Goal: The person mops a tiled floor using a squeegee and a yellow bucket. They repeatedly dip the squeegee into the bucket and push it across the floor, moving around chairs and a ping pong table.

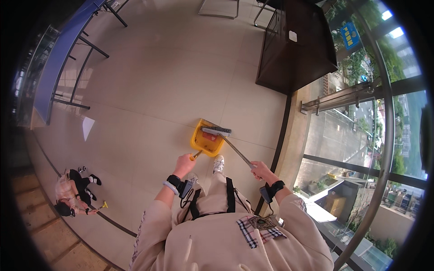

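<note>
My left hand (184,164) grips the short handle of a yellow dustpan (195,139), which rests on the tiled floor just ahead of my shoes. Small dark bits and a red patch show inside the pan. In my right hand (262,170) is the long metal handle (239,151) of a broom. The broom head (216,130), with grey bristles, lies across the mouth of the dustpan and sticks out past its right side. Whether the bristles touch the pan cannot be made out.
A dark wooden cabinet (291,57) stands ahead on the right, beside a glass wall with a metal handrail (390,128). Folding tables with a blue top (61,64) line the left. Another person (73,194) sits low at the left, holding a yellow tool (105,205). Chair legs (218,16) show ahead.
</note>
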